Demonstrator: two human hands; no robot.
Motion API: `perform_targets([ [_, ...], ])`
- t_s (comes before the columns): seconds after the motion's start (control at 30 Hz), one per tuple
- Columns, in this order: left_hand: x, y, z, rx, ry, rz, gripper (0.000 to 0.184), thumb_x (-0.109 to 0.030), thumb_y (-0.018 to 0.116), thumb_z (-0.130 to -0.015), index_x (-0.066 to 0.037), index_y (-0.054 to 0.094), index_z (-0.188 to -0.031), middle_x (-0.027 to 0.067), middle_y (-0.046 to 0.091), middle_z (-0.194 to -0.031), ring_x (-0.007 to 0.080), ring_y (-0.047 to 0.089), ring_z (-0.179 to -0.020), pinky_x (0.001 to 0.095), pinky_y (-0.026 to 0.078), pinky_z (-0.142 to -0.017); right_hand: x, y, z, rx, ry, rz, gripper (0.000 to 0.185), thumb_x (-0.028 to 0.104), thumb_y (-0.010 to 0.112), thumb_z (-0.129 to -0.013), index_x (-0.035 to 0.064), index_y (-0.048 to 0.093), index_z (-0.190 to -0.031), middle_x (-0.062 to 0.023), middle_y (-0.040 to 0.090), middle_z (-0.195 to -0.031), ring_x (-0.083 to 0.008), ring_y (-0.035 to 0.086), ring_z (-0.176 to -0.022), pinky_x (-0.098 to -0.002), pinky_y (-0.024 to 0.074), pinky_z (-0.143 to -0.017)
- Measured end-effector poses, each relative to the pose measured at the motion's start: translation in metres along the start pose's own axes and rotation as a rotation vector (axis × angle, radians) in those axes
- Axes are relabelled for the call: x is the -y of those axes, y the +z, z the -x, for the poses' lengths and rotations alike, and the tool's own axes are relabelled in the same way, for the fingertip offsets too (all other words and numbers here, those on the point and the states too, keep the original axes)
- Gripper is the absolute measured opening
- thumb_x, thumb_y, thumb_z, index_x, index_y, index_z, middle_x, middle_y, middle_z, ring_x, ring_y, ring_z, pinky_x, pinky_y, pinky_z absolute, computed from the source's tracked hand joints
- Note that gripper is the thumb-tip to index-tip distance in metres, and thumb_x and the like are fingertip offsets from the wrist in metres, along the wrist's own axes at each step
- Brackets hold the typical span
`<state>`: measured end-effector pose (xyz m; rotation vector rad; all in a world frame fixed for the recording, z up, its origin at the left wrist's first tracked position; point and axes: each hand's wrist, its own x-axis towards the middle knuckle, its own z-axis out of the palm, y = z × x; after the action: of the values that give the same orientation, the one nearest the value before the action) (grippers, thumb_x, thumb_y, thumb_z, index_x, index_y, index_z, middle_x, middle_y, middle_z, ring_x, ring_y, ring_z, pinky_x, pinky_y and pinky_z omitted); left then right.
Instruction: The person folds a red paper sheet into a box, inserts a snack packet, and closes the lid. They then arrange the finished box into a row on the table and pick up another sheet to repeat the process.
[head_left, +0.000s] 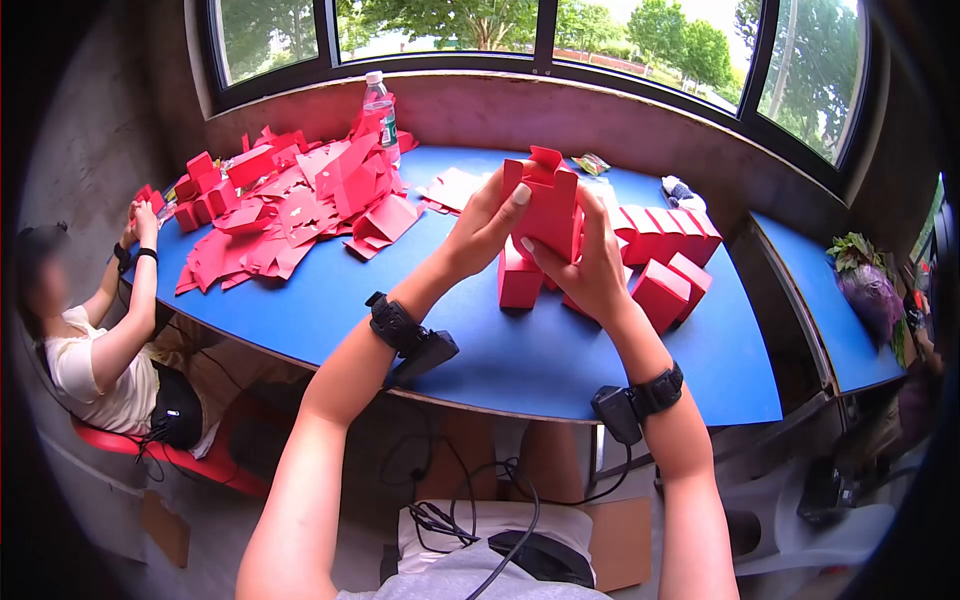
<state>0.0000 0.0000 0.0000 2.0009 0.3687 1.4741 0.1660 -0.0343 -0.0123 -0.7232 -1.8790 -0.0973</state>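
Observation:
Between my two hands, raised above the blue table (400,325), is a red paper box (550,210) with its top flaps standing open. My left hand (484,222) grips its left side, thumb up along the edge. On the right side, my right hand (592,255) wraps round it, with its thumb across the front face. Just below and behind my hands stands a folded red box (519,280). To the right are two more red boxes (662,294) and a row of closed red boxes (670,232).
A heap of flat red card pieces (300,205) covers the table's left, with a water bottle (380,110) behind. At the far left a seated person (95,350) handles a small red box. Beyond a gap on the right, a side table (815,300) bears a purple-leaved vegetable bundle (868,295).

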Motion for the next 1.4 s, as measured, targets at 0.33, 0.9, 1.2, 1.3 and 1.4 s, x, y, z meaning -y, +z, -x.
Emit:
perform_targets([
  [0.33, -0.006, -0.003, 0.001, 0.097, -0.069, 0.126, 0.031, -0.026, 0.046, -0.096, -0.001, 0.053, -0.113, 0.0068, 0.058, -0.106, 0.0119, 0.054, -0.098, 0.0275, 0.043, -0.086, 0.005, -0.007, -0.007, 0.007, -0.105, 0.032, 0.079, 0.015, 0.076, -0.07, 0.0137, 0.031, -0.135, -0.0212, 0.048, -0.111, -0.0367, 0.058, -0.095, -0.0431, 0.0549, -0.069],
  [0.9, -0.01, 0.007, -0.004, -0.063, -0.091, 0.212, 0.045, -0.018, 0.053, -0.093, -0.006, 0.035, -0.132, 0.0091, 0.054, -0.109, 0.0151, 0.053, -0.104, 0.0279, 0.043, -0.09, -0.001, -0.008, -0.004, 0.037, -0.09, 0.159, 0.08, 0.015, 0.077, -0.069, 0.0219, 0.035, -0.136, -0.0197, 0.042, -0.118, -0.0365, 0.06, -0.093, -0.0412, 0.0567, -0.068],
  [1.2, -0.015, -0.006, -0.005, -0.159, 0.13, -0.207, 0.015, -0.008, 0.061, -0.087, -0.001, 0.067, -0.098, 0.0058, 0.062, -0.084, 0.0129, 0.06, -0.078, 0.0246, 0.048, -0.069, 0.002, -0.004, -0.002, 0.112, -0.086, 0.07, 0.073, 0.013, 0.073, -0.073, 0.0273, 0.039, -0.136, -0.018, 0.038, -0.124, -0.0377, 0.057, -0.097, -0.0424, 0.0564, -0.072],
  [1.3, -0.011, -0.005, -0.005, -0.258, 0.155, -0.294, 0.013, -0.008, 0.065, -0.082, -0.001, 0.069, -0.092, 0.0077, 0.064, -0.077, 0.0152, 0.061, -0.069, 0.0251, 0.048, -0.061, 0.004, -0.005, -0.003, 0.224, 0.029, 0.003, 0.074, 0.012, 0.072, -0.073, 0.0263, 0.037, -0.137, -0.0181, 0.039, -0.125, -0.0386, 0.056, -0.099, -0.0444, 0.0544, -0.076],
  [1.4, -0.012, -0.005, -0.006, -0.382, 0.112, -0.416, 0.012, -0.009, 0.066, -0.081, 0.0, 0.07, -0.088, 0.0088, 0.063, -0.074, 0.0154, 0.061, -0.064, 0.0267, 0.047, -0.056, 0.005, -0.004, -0.005, 0.197, 0.0, -0.077, 0.073, 0.013, 0.072, -0.072, 0.024, 0.038, -0.136, -0.0185, 0.039, -0.123, -0.0389, 0.055, -0.1, -0.0442, 0.0533, -0.078],
])
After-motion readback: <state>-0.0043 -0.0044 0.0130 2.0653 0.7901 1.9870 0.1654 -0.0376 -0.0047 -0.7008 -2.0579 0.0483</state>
